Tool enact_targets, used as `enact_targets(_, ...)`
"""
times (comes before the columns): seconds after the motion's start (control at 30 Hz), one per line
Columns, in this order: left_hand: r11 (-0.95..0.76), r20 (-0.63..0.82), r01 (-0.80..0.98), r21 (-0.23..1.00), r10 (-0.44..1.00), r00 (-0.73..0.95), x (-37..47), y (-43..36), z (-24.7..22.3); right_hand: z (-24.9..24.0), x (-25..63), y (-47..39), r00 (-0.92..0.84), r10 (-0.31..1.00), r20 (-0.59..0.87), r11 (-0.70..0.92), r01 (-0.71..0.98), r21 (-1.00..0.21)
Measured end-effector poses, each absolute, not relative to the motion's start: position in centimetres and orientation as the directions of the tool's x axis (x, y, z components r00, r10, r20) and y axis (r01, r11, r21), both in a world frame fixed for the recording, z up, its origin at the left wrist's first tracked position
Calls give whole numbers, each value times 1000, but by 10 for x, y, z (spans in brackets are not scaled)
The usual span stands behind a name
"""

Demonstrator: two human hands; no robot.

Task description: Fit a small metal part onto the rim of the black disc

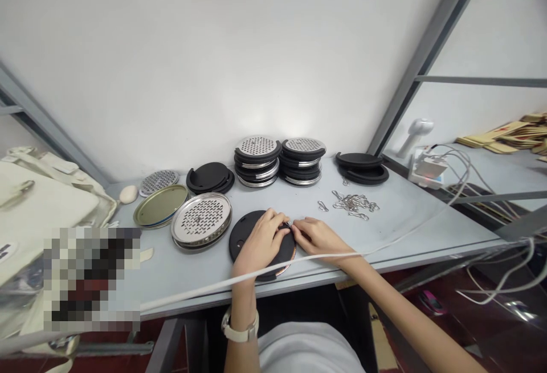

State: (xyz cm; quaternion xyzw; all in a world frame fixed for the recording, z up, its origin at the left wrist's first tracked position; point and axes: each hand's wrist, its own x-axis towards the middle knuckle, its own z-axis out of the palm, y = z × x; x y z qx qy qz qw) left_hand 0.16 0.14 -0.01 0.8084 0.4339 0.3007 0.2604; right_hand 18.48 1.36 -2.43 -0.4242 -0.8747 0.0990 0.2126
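Black disc (280, 253) — left hand (262, 242) atop, right hand (317, 237) at rim.

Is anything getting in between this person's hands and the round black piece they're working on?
Nothing visible. The left hand lies on the round black piece; the right hand is at its edge. A white cable crosses the view in front of both wrists, but doesn't come between the hands and the piece.

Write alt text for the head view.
A person's left hand lies over a round black cover on a grey table, right hand at the cover's edge. Behind stand two stacks topped with perforated metal discs; loose metal clips lie to the right.
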Motion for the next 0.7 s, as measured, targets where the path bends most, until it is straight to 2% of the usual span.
enact_targets(0.43, -490, 269, 538, 686, 858, 438, 2, 1, 1, -29, 183, 15, -523, 780, 343, 620, 719, -315)
enact_targets(0.6, -480, 264, 543, 689, 864, 429, 2, 2, 0, -26, 184, 14, -518, 775, 362, 626, 704, -335)
enact_targets(0.7, -489, 283, 556, 672, 864, 417, 3, 2, 1, -24, 185, 13, -476, 788, 391, 610, 689, -391)
